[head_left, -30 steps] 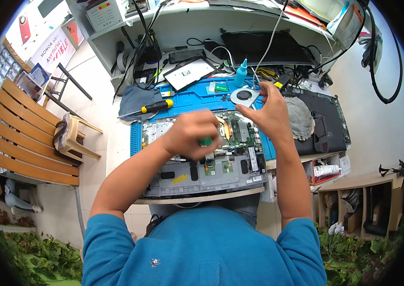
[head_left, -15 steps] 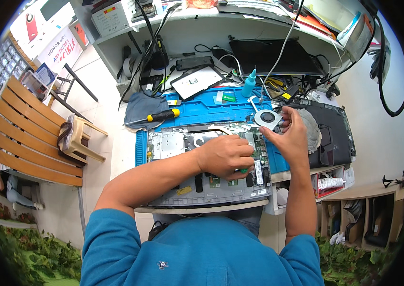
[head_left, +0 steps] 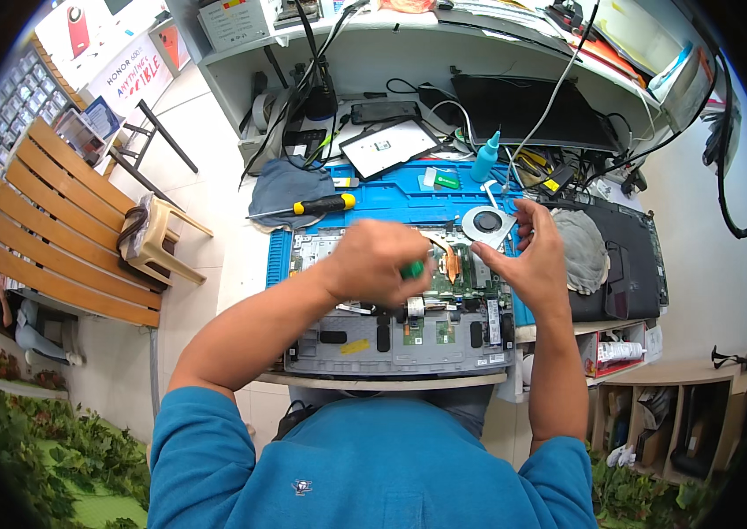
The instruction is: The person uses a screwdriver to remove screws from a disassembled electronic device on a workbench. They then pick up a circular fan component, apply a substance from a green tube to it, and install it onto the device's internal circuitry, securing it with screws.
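Note:
An opened laptop base (head_left: pixel 426 357) with its circuit board bare lies in front of me on a blue repair mat (head_left: pixel 408 201). My left hand (head_left: pixel 373 263), smeared by motion, is closed over its left-middle part. A green piece (head_left: pixel 412 270) shows at its fingers; the rest of that object is hidden. Beside it a copper heat sink (head_left: pixel 453 264) sits on the board. My right hand (head_left: pixel 539 264) holds a small silver cooling fan (head_left: pixel 487 226) by its edge, thumb below and fingers to the right, over the base's far right corner.
Behind the base, a yellow-and-black screwdriver (head_left: pixel 325 204) rests on a grey cloth (head_left: pixel 289 183). A light-blue dropper bottle (head_left: pixel 486 159) stands on the mat. At the right are a dark laptop (head_left: pixel 620 247) and a round grey cloth (head_left: pixel 578 251). Cables (head_left: pixel 298 115) hang at the back left.
My left hand has moved left and away from me off the board's middle, uncovering the copper heat sink. The right hand has brought the fan slightly left. The whole view has shifted.

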Demonstrator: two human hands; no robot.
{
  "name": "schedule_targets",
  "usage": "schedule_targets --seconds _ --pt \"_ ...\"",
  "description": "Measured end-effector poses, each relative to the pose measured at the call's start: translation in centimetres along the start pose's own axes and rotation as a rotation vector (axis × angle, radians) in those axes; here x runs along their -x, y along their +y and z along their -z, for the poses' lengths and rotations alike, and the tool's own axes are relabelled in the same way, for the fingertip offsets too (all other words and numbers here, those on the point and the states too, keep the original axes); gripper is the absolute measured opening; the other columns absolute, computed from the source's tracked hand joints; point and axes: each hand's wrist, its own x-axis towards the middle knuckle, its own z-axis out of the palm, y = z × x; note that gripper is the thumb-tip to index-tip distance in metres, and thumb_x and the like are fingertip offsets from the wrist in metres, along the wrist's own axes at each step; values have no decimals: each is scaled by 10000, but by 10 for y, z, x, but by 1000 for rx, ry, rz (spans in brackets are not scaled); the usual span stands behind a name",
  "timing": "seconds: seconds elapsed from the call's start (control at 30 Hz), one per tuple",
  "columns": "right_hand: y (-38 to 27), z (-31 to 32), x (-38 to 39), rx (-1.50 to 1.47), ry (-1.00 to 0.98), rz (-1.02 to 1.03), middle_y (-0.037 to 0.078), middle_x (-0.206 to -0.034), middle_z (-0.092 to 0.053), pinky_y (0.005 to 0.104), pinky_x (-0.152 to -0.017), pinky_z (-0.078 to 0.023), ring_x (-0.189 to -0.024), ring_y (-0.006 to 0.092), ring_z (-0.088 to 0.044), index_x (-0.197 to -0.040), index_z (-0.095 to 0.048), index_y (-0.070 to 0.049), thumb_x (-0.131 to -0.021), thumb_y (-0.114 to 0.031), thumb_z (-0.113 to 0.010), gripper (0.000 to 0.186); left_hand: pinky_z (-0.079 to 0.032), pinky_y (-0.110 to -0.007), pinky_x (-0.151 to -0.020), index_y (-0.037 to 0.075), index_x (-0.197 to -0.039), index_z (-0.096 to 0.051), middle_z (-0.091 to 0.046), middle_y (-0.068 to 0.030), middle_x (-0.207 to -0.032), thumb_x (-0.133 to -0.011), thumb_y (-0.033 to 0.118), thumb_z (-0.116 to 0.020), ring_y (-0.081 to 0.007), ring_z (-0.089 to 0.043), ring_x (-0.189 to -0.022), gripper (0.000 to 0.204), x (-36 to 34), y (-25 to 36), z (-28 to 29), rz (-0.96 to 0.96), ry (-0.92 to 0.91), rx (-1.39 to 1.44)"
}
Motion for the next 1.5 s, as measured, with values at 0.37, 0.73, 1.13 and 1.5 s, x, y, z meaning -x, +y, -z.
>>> schedule_targets --seconds 0.37,0.73,1.13,1.5 --pt "-15 -13 11 -72 -19 163 189 -1208 -684 434 -918 -571 -1027 329 -679 -1325 -646 39 -777 -278 -994 723 -558 -425 -1032 76 -1187 -726 -721 -114 -1194 -902 95 -865 -325 -683 -1171 317 40 -139 102 511 -363 -327" --pt "-10 -38 1 -716 -221 -106 131 -1216 -706 336 -825 -587 -1023 177 -687 -1393 -627 68 -901 -361 -962 734 -602 -370 -1038 64 -1283 -789 -777 -94 -1300 -941 218 -903 -236 -763 -1158 392 41 -92 86 591 11 -10" --pt "-45 -60 6 -1220 -585 -236 205 -1371 -676 408 -944 -627 -1166 254 -722 -1488 -556 71 -1166 -434 -609 601 -574 -302 -969 39 -1137 -765 -803 -41 -1098 -1008 196 -865 -112 -726 -1021 227 32 -19 49 790 245 1033" --pt "-39 -47 6 -364 -473 -49 143 -963 -794 333 -746 -553 -794 184 -702 -1134 -784 36 -1065 -134 -713 197 -571 -275 -739 28 -1275 -830 -814 -35 -1016 -1029 338 -822 -108 -703 -868 396 42 -71 76 925 -519 611"
